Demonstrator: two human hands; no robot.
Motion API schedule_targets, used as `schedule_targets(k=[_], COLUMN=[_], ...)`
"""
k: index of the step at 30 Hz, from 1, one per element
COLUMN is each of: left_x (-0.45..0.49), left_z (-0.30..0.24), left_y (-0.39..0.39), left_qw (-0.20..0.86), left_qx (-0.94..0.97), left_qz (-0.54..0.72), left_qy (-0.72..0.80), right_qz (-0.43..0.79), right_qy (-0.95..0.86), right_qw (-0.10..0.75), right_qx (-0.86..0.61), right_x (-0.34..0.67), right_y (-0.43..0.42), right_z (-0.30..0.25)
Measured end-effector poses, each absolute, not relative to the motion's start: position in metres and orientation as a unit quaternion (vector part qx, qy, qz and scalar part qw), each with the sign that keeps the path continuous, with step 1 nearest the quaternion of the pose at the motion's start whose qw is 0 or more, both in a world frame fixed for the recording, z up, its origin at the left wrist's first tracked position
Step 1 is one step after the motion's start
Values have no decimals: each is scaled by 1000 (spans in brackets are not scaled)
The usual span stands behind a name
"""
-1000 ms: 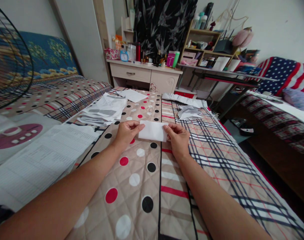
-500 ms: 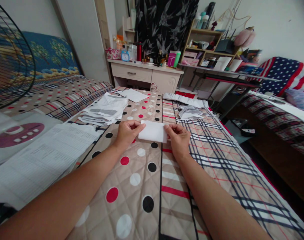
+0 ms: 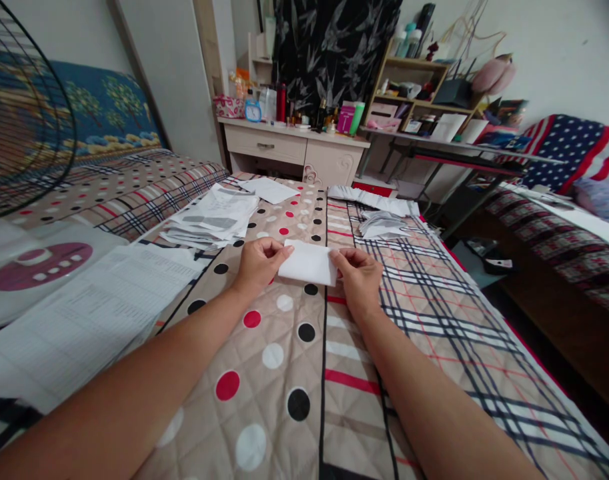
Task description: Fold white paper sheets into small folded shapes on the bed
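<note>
A small folded white paper (image 3: 308, 263) lies on the quilted, dotted and plaid bed cover (image 3: 304, 373). My left hand (image 3: 258, 264) pinches its left edge with closed fingers. My right hand (image 3: 357, 277) pinches its right edge the same way. Both forearms stretch over the cover toward it.
A stack of printed papers (image 3: 211, 219) lies left of my hands, a single sheet (image 3: 269, 190) behind it, and a smaller pile (image 3: 383, 225) to the right. Large printed sheets (image 3: 84, 313) and a fan (image 3: 19, 113) sit at the left. A cluttered dresser (image 3: 294, 143) stands beyond the bed.
Both hands keep their hold on the paper. The view has shifted slightly; nothing else has moved.
</note>
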State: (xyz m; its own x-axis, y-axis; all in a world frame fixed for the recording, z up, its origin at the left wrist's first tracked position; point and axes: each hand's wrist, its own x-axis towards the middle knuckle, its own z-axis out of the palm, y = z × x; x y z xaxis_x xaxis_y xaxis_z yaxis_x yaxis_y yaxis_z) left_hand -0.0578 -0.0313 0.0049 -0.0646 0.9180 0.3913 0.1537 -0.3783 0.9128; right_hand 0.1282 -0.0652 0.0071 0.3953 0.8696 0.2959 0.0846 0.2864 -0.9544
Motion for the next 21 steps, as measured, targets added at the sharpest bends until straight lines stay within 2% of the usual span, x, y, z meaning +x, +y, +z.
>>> schedule_targets(k=[6,15,21], left_x=[-60,-62,-62], left_z=[-5,-1,1], left_y=[-27,-29,-30], left_qw=[285,187,175], left_qx=[640,698,731], left_qz=[535,406,356], left_qy=[473,559,555], right_qz=[271,167,104], right_qy=[-490,-557,-585], right_qw=[592,397,282], right_qx=[-580,-710,-754], right_x=[132,136,133], right_y=[-59,-57,-59], right_z=[-2,-1,8])
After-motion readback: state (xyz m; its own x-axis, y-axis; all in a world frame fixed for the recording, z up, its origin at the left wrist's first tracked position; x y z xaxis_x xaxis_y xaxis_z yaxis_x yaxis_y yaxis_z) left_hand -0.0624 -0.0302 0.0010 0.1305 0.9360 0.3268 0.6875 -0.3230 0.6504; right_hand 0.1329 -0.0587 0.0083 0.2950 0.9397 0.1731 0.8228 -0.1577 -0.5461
